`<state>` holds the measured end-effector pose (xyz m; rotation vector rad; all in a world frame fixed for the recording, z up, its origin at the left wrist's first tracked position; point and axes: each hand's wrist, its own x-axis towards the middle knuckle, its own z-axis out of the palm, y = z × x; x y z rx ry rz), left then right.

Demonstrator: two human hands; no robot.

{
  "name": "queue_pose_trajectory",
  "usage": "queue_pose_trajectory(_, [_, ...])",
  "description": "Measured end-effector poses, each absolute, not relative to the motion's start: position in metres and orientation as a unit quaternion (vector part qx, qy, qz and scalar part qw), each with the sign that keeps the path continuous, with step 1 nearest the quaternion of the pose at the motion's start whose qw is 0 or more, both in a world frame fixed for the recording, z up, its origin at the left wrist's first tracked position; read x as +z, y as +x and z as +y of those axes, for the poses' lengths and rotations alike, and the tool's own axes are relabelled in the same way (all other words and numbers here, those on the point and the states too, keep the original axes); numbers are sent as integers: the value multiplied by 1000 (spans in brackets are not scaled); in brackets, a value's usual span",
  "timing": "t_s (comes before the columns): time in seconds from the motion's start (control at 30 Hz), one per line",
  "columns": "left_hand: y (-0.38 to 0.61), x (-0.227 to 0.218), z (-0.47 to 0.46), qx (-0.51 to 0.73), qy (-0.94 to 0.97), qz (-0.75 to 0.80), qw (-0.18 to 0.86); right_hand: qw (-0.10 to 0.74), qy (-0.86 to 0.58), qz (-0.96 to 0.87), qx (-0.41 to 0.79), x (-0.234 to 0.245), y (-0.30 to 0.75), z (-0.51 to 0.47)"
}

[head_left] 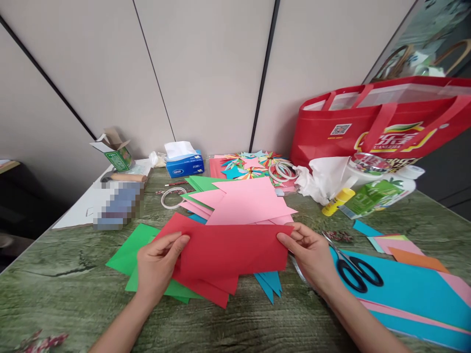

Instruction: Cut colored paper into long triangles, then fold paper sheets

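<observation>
A red sheet of paper (231, 250) is stretched level between my two hands above the table. My left hand (158, 260) pinches its left end, thumb on top. At the upper right corner my right hand (309, 250) pinches it the same way. Beneath and behind it lie more red sheets (217, 287), pink sheets (250, 198), green sheets (132, 247) and pointed blue pieces (270, 284). Black-handled scissors (358, 274) rest on a large blue sheet (401, 279), right of my right hand.
At the back stand a tissue box (186, 164), folded paper stars (253, 164) and rolls of tape (282, 171). A red bag (324, 132) fills the back right, near a yellow glue stick (338, 202). A white board (79, 206) lies left.
</observation>
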<state>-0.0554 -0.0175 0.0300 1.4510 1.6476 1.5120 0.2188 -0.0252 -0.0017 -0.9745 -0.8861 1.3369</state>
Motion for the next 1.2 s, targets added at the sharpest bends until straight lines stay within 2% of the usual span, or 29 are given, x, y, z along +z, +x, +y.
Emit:
queue_pose_trajectory(0.2, [-53, 33, -18, 526, 537, 584, 308, 584, -426, -361, 590, -3, 219, -23])
queue_pose_trajectory(0.47, [-55, 33, -19, 507, 549, 575, 333, 582, -430, -352, 594, -3, 219, -22])
queue_pose_trajectory(0.73, [-53, 32, -18, 506, 564, 566, 325, 585, -439, -339, 592, -4, 219, -21])
queue_pose_trajectory(0.9, [-55, 30, -19, 511, 573, 574, 283, 587, -431, -338, 596, -5, 220, -22])
queue_pose_trajectory(1.07, [-55, 31, -19, 536, 597, 551, 231, 595, -455, -389, 537, -6, 223, -21])
queue_pose_trajectory(1.2, [-60, 42, -16, 516, 700, 441, 221, 602, -445, -472, 465, 3, 231, -20])
